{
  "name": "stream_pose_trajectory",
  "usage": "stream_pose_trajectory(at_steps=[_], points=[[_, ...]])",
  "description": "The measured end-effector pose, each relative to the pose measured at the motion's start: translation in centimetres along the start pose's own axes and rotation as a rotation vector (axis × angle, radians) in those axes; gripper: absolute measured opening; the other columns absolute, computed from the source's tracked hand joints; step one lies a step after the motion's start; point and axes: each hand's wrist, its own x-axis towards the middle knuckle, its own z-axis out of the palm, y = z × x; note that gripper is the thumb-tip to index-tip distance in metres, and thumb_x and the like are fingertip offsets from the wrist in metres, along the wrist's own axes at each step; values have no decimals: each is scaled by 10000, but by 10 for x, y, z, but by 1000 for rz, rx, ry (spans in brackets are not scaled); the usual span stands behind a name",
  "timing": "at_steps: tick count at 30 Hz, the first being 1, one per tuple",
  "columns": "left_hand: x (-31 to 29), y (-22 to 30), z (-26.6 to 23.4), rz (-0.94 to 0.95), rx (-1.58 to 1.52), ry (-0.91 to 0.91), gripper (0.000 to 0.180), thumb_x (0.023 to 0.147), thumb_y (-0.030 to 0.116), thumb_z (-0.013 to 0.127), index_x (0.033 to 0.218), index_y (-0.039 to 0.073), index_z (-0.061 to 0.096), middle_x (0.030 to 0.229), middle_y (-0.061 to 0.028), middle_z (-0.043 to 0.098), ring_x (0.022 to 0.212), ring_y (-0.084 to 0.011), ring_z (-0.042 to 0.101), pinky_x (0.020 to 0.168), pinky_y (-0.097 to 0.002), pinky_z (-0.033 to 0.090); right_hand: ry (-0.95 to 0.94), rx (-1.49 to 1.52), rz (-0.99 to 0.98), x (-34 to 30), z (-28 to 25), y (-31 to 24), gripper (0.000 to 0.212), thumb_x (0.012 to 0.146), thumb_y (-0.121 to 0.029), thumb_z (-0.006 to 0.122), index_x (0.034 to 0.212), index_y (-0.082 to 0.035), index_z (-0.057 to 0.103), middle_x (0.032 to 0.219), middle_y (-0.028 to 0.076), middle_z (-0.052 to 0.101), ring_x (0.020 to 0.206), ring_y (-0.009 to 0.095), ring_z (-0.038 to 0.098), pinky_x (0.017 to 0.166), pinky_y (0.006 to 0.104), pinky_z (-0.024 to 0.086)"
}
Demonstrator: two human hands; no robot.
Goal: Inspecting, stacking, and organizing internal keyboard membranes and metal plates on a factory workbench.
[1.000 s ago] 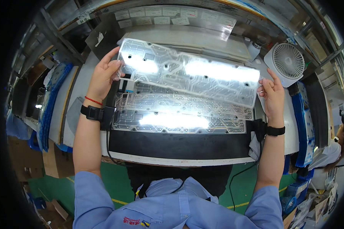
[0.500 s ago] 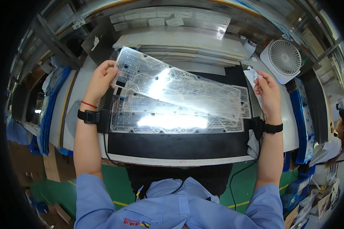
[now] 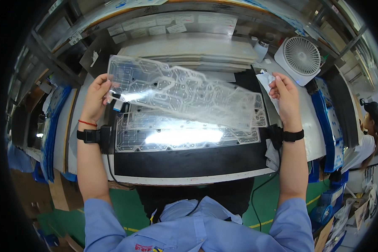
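Observation:
My left hand is closed on the left end of a clear keyboard membrane sheet printed with fine circuit lines. This sheet is raised at the left and slants down to the right, its right part blurred. Beneath it, a similar clear circuit sheet lies on a black mat, with bright glare across it. A small dark tab with a blue end shows beside my left hand. On the right, my right hand has curled fingers pinching a crumpled white wipe, partly hidden by the fingers.
A stack of pale flat boards stands behind the mat. At the back right are a white fan and a bottle. Blue-edged stacks flank the bench. A grey cloth lies by my right wrist. Another person is at far right.
My left hand has drawn the raised sheet's left end leftward and a little nearer to me. My right hand keeps its curled pose. The whole view has shifted slightly.

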Motion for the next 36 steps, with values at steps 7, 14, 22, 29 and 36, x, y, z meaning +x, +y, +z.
stream_pose_trajectory(at_steps=[7, 14, 22, 29, 36], points=[[-2, 19, 33, 79, -336, 203, 369, 1013, 166, 450, 1331, -18, 424, 1261, -173, 559, 910, -125, 620, 730, -169, 511, 5, 3, 7, 0, -1, 3, 265, 974, -243, 536, 1127, -45, 623, 825, -6, 612, 680, 55, 546, 633, 195, 420], [0, 1, -3, -9, -233, 135, 362, 1008, 214, 466, 1297, -4, 468, 1214, -136, 588, 1014, -158, 598, 839, -257, 516, -6, -200, 219, -4, 2, 4, 410, 939, -333, 577, 1232, -46, 563, 1112, 35, 593, 1038, 137, 537, 856, 331, 440], [-4, 0, 12, -218, 2, 44, 383, 1003, 280, 477, 1297, 35, 493, 1214, -94, 598, 1068, -152, 576, 910, -310, 484, -95, -147, 327, -11, 9, -3, 474, 928, -356, 590, 1278, -43, 530, 1208, 69, 554, 1139, 173, 503, 900, 373, 435], [-11, 5, 19, -367, -42, -18, 496, 960, 370, 553, 1326, 48, 458, 1332, -147, 479, 1203, -259, 480, 965, -429, 456, -230, -394, 242, -8, 5, 6, 490, 918, -343, 613, 1272, -13, 535, 1178, 82, 596, 1065, 174, 553, 855, 303, 447], [-13, 4, 23, -374, 32, -33, 456, 987, 360, 494, 1351, 90, 443, 1337, -115, 465, 1202, -223, 477, 927, -445, 474, -229, -385, 289, -8, 6, 2, 434, 932, -328, 592, 1274, -66, 544, 1184, 38, 583, 1098, 141, 527, 898, 319, 425]])
